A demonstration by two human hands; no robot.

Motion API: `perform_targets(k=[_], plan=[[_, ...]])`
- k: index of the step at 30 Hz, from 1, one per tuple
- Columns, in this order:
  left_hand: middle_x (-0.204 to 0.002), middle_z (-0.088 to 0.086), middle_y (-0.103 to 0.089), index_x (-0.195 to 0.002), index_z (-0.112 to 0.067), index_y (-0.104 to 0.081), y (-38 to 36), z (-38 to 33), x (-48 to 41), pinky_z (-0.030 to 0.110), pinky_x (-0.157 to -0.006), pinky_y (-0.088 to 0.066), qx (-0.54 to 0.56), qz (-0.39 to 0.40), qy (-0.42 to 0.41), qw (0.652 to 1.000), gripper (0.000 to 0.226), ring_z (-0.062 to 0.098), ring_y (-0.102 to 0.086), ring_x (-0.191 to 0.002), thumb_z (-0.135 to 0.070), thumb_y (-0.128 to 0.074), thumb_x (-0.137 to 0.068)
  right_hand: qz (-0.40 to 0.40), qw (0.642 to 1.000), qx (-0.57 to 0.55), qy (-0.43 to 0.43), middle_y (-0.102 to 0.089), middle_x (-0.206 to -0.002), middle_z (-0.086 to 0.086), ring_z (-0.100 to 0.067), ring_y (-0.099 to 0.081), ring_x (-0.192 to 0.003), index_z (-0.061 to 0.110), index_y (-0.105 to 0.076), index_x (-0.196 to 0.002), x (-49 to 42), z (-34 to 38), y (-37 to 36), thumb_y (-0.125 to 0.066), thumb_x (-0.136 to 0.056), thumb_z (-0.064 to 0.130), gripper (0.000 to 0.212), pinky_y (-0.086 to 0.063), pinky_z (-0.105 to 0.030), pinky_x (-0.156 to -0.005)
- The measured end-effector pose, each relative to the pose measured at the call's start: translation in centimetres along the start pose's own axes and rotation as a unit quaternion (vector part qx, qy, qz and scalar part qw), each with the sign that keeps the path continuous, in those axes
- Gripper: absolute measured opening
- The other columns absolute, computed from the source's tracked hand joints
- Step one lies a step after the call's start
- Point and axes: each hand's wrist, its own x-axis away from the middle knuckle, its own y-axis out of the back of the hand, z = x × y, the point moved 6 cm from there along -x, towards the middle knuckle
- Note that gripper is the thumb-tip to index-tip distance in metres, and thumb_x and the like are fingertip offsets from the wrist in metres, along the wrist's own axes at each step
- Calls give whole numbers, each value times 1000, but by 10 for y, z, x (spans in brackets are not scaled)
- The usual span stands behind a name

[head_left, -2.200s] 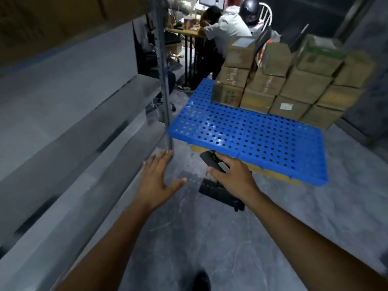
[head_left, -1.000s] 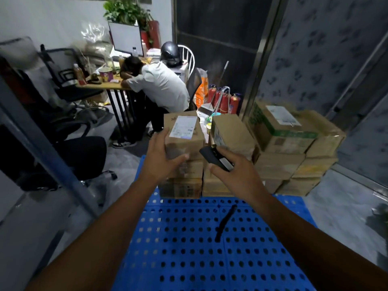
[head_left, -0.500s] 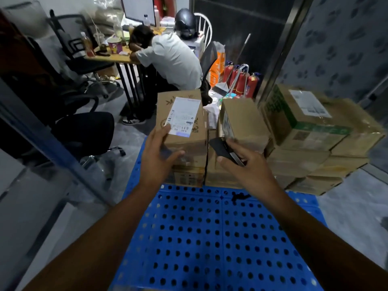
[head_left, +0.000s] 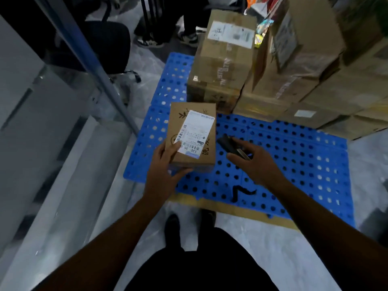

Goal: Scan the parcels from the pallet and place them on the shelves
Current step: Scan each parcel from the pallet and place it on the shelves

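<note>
Left hand (head_left: 165,164) grasps the small parcel (head_left: 209,151) at its near end, thumb on the corner of the white label (head_left: 196,131), fingers beneath. I see the parcel held label-up above the left part of the blue pallet (head_left: 294,160). Right hand (head_left: 253,163) is curled round the black scanner (head_left: 230,144), just right of the parcel and apart from it. I note stacked parcels (head_left: 222,59) on the pallet's far side, a black cord (head_left: 241,193) lying near its front edge, and grey shelves (head_left: 52,143) to the left.
</note>
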Motion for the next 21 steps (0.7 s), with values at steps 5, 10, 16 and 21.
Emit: perform_targets(k=[5, 10, 16, 21], plan=[[-155, 14, -37, -150, -19, -45, -24, 41, 19, 49, -107, -48, -17, 51, 18, 998, 84, 31, -39, -142, -29, -88, -78, 20, 996, 83, 8, -64, -124, -2, -11, -66, -71, 33, -47, -148, 19, -5, -20, -70, -90, 43, 63, -48, -17, -51], [-163, 9, -30, -161, -12, -22, -36, 51, 26, 31, -113, -35, 45, 52, 39, 997, 111, 21, -31, -149, -32, -91, -75, 88, 936, 338, 36, -49, -108, 0, -17, -52, -88, 43, -37, -152, 31, 14, -17, -61, -89, 61, 70, -42, -32, -69], [-163, 9, -31, -160, -17, -23, -39, 49, 24, 41, -106, -43, 55, 24, 31, 998, 108, 28, -35, -147, -25, -90, -76, 90, 855, 505, 74, -38, -97, 6, -14, -41, -87, 49, -35, -148, 37, 47, -3, -57, -85, 70, 69, -40, -31, -65], [-167, 11, -25, -158, -23, -23, -43, 51, 22, 37, -115, -34, 74, 45, 23, 996, 106, 27, -29, -151, -22, -90, -76, 107, 829, 544, 70, -46, -109, 0, -24, -49, -100, 55, -32, -146, 46, 56, 1, -58, -88, 65, 65, -50, -38, -75]])
